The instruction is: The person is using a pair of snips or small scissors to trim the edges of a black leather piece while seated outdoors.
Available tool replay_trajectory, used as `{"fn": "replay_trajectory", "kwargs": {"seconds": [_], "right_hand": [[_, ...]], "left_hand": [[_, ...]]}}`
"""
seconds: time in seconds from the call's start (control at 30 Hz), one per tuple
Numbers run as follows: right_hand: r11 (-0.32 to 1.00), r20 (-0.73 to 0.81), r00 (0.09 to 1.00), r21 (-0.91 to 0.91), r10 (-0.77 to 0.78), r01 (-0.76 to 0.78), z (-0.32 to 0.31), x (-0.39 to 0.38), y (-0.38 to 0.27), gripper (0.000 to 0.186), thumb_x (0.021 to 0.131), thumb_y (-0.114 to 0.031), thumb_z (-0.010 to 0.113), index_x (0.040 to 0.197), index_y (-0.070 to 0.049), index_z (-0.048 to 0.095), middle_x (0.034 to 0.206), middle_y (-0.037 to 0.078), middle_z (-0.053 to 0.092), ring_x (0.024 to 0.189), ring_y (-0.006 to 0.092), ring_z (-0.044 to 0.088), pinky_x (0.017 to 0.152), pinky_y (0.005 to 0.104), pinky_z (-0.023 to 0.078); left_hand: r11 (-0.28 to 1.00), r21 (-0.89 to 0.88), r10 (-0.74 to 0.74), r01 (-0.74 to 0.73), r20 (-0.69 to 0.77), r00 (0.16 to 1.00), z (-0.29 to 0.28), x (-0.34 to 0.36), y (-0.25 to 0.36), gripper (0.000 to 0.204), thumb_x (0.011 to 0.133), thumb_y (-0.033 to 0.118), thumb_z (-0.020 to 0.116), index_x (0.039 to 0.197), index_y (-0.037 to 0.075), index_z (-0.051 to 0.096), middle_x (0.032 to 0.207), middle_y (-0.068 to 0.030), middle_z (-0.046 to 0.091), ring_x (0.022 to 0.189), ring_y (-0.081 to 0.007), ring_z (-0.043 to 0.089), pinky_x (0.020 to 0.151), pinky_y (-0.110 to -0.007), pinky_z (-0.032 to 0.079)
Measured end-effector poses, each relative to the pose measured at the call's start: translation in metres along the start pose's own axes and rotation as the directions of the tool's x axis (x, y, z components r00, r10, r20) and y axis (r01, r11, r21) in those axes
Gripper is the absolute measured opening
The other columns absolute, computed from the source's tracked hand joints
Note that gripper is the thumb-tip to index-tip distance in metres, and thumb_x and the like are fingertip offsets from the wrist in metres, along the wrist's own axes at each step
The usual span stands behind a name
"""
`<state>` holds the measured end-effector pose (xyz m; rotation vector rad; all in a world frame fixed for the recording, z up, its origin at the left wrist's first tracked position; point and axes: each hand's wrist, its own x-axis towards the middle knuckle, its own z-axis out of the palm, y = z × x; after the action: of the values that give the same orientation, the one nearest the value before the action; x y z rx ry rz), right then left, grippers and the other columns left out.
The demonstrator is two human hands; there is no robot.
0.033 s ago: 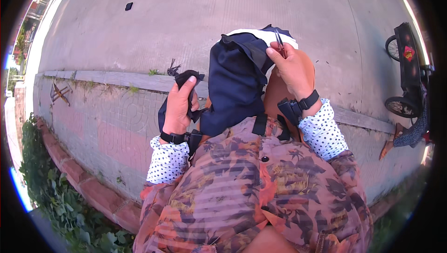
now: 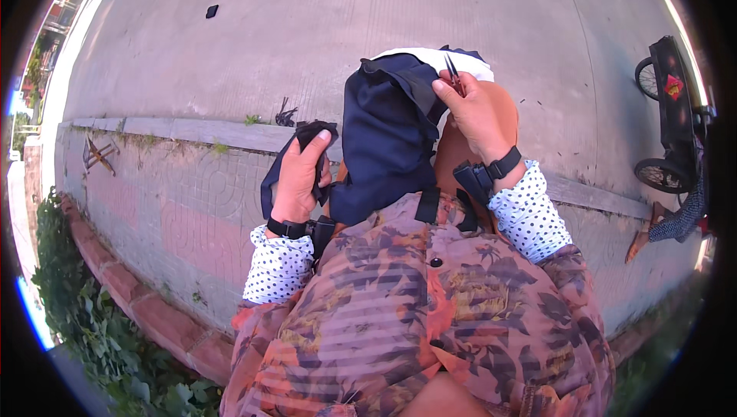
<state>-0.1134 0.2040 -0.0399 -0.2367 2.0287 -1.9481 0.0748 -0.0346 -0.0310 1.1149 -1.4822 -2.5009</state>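
Across my lap lies a dark navy cloth (image 2: 388,137), with a white cloth (image 2: 414,53) showing beyond its far edge. My left hand (image 2: 299,175) is closed on a piece of black fabric (image 2: 278,179), thumb on top, just left of the navy cloth. In my right hand (image 2: 480,114) is a pair of small thread snips (image 2: 453,73), with two slim dark points facing away from me. Its thumb and fingers wrap the reddish handle, close to the folded edge of the navy cloth. Whether those fingers also pinch the cloth I cannot tell.
A dark clump of thread or scraps (image 2: 286,114) lies by the kerb (image 2: 207,131). Farther off is a small black object (image 2: 212,11) on the pavement. A cart with wheels (image 2: 666,110) and another person's leg (image 2: 652,233) are at right; plants (image 2: 100,325) grow at left.
My left hand has shifted slightly right and nearer with the black fabric. My right hand has moved a little left, and the snips' points tilt more to the left.
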Motion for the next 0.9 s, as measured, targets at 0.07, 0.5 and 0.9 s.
{"fn": "replay_trajectory", "kwargs": {"seconds": [0.07,0.5,0.9], "right_hand": [[0.981,0.055,0.980,-0.026,0.193,-0.192,0.006,-0.005,-0.019,0.024,0.096,-0.024,0.068,0.111,-0.007,0.062,0.088,-0.005,0.057,0.065,0.0022,0.045,0.053,0.0206,0.035],[0.971,-0.024,0.991,0.203,0.133,-0.125,-0.014,-0.003,-0.039,0.010,0.100,-0.018,0.061,0.099,-0.009,0.056,0.073,-0.007,0.045,0.057,0.0052,0.040,0.054,0.0240,0.038],[0.750,-0.032,0.902,-0.569,-0.431,0.338,0.003,-0.034,-0.064,0.046,0.088,-0.034,0.075,0.118,-0.001,0.063,0.111,0.012,0.063,0.085,0.0247,0.068,0.077,0.0324,0.054]], "left_hand": [[0.997,0.060,-0.046,0.045,0.015,0.999,0.006,-0.002,-0.002,0.025,0.092,0.022,0.074,0.108,0.008,0.062,0.080,0.0015,0.058,0.059,-0.0068,0.052,0.046,-0.024,0.038],[0.999,-0.038,0.028,-0.026,0.049,0.998,0.018,-0.010,0.012,0.012,0.094,0.015,0.067,0.100,0.012,0.057,0.068,0.0044,0.051,0.050,-0.0064,0.045,0.049,-0.023,0.036],[0.995,0.081,0.058,-0.064,0.081,0.995,0.018,-0.021,0.021,0.008,0.095,0.018,0.064,0.096,0.013,0.058,0.072,0.0043,0.056,0.052,-0.0051,0.047,0.046,-0.021,0.038]]}}
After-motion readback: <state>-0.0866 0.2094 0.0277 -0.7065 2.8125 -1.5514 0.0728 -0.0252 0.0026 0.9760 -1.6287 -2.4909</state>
